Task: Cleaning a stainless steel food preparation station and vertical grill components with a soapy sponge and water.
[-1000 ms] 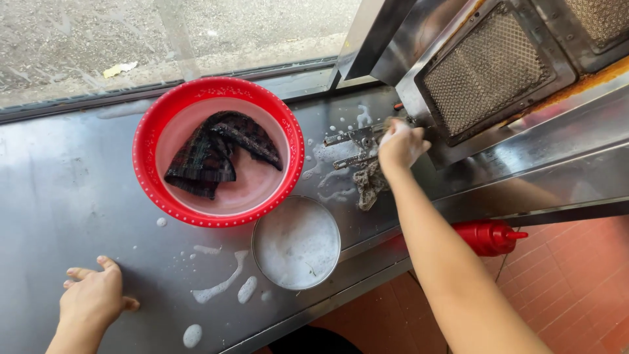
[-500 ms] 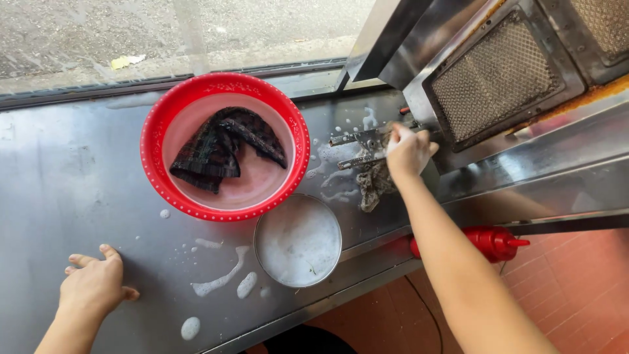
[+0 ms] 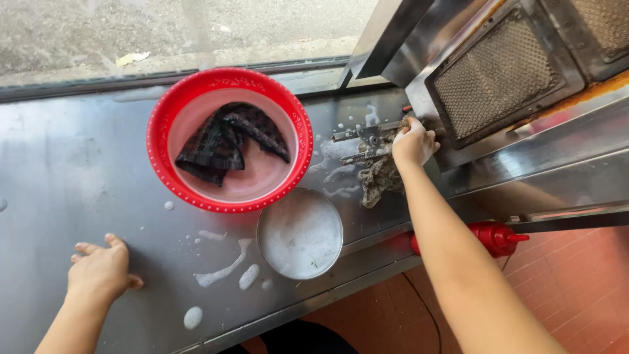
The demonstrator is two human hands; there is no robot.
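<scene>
Little has moved since the earlier frame: the left hand [image 3: 99, 270] has slid slightly inward along the tabletop [image 3: 59, 170], and the right hand [image 3: 414, 143] stays at the burner's foot. Its grip is pressed together on a rag [image 3: 380, 176] bunched against the metal fittings [image 3: 360, 141], at 2 o'clock from the foam bowl [image 3: 300, 234]. The left hand lies flat, fingers spread, holding nothing, at 8 o'clock from the red basin [image 3: 229, 139], where a dark cloth [image 3: 226, 141] soaks. Suds streak the tabletop between bowl and left hand, and around the fittings, so scrubbing looks under way rather than finished: foam is unrinsed, and the mesh burner [image 3: 498, 75] at 1 o'clock shows no suds.
</scene>
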